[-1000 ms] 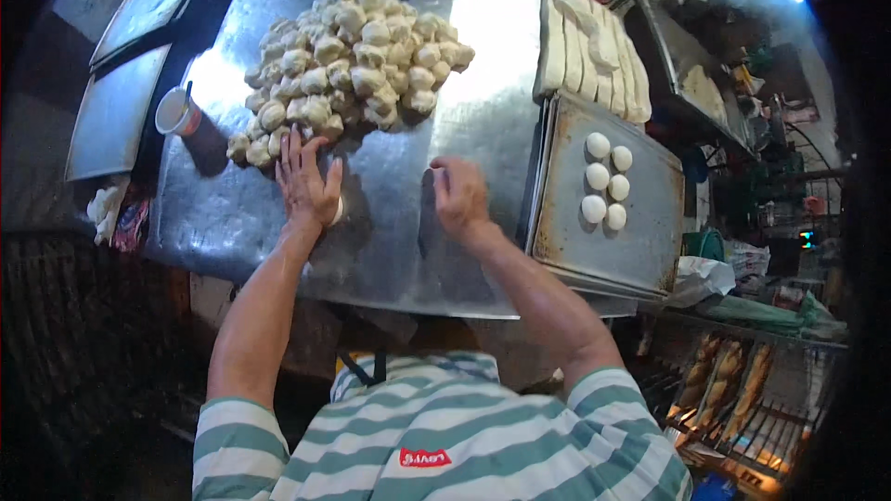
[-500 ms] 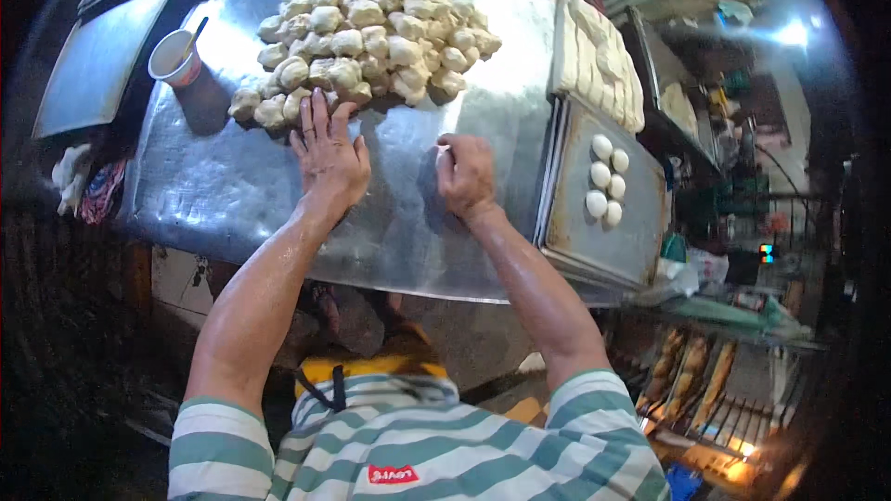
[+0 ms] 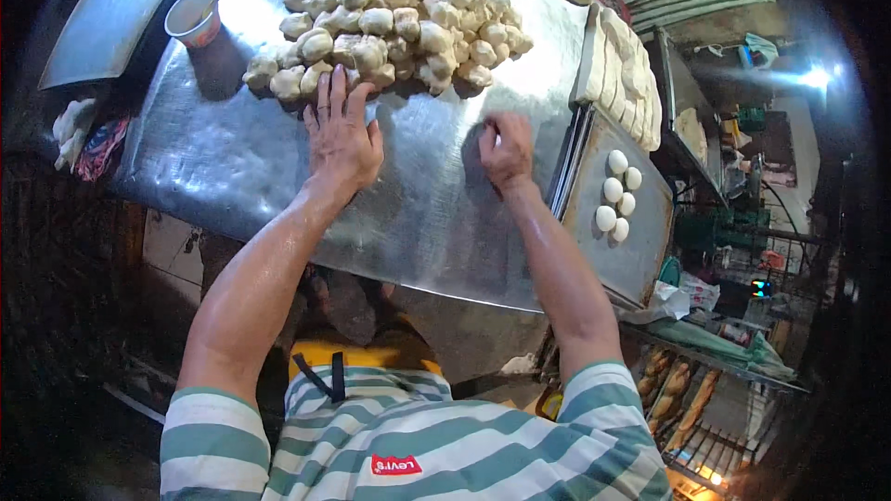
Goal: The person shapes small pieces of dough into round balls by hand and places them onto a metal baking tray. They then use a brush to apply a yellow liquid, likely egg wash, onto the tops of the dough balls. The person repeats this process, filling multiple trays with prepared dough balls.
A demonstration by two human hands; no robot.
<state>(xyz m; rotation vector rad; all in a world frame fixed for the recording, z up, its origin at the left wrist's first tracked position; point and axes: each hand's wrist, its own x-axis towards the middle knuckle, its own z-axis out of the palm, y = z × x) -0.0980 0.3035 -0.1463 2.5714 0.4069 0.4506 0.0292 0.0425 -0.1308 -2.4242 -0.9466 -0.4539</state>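
Observation:
A heap of rough, pale dough lumps [image 3: 380, 23] lies on the metal worktable [image 3: 269, 162]. My left hand [image 3: 344, 139] reaches to the front edge of the heap, fingers stretched out and fingertips against the nearest lumps. To the right, my right hand [image 3: 507, 150] is curled on the bare metal. A small white bit of dough shows between its thumb and fingers; the rest is hidden by the hand. On the tray [image 3: 594, 250] beside it sit several smooth white dough balls [image 3: 613, 190].
A white cup [image 3: 193, 19] with a dark handle sticking out stands left of the heap. Long pale dough strips [image 3: 620, 74] lie behind the tray. Flat metal sheets [image 3: 111, 23] are at the far left. Long loaves [image 3: 670, 394] rest on a rack at the lower right.
The whole view has shifted a little. My left hand stays at the heap's front edge, its fingers closer together. My right hand remains curled on the table, slightly nearer the tray.

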